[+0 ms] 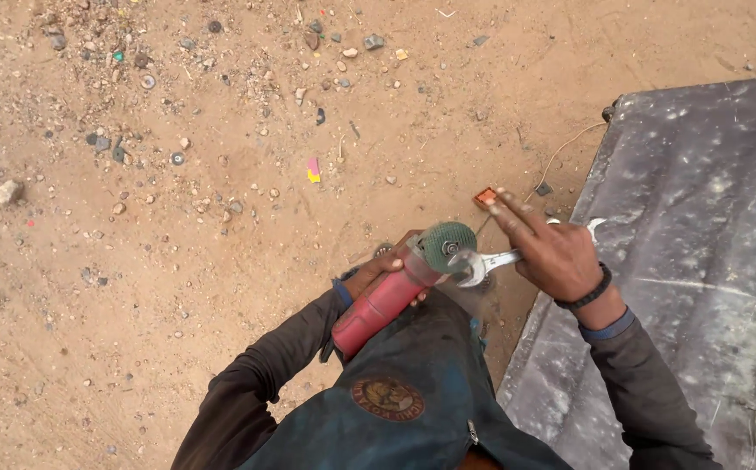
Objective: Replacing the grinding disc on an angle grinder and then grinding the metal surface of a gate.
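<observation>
left hand (pixel 376 271) mostly hidden behind red grinder (pixel 386 300).

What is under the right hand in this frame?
Under the right hand lies a silver open-end wrench, its open end at the green disc of the red angle grinder held by the left hand. The hand covers the wrench's middle.

Outdoor dirt work yard, sandy ground (pixel 178 287) strewn with stones and scraps, dusty dark metal sheet (pixel 700 261)
</observation>
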